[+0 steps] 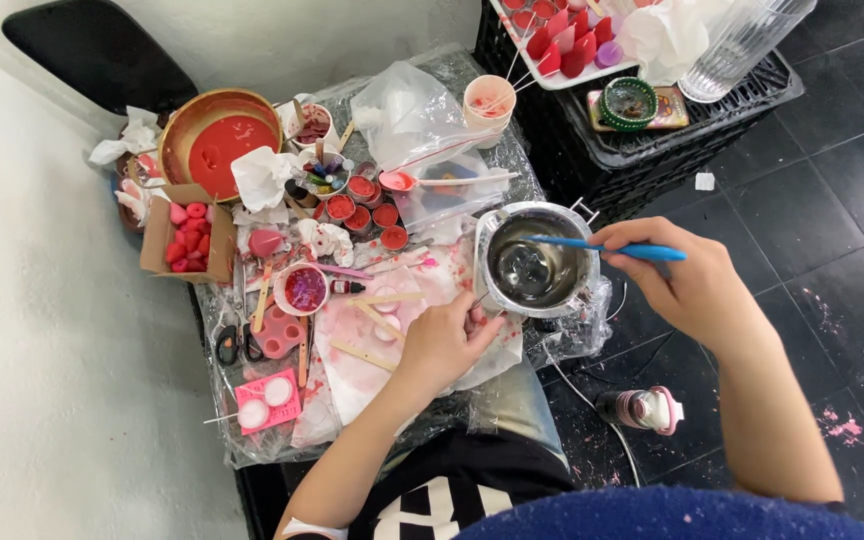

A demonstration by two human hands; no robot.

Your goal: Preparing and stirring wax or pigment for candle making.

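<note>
A metal melting pot (535, 262) with clear liquid inside stands at the right edge of a small cluttered table. My right hand (677, 275) grips a blue stirring stick (607, 247) whose tip dips into the pot. Resting on the stained white paper beside the pot, my left hand (444, 340) touches the pot's near left side with its fingertips.
A gold bowl of red wax (220, 140), a cardboard box of pink pieces (190, 237), small red-filled tins (364, 210), scissors (237, 335) and wooden sticks crowd the table. A black crate (642, 150) holds a tray of red moulds and a glass jug (742, 40). A heat gun (642, 408) lies on the dark floor.
</note>
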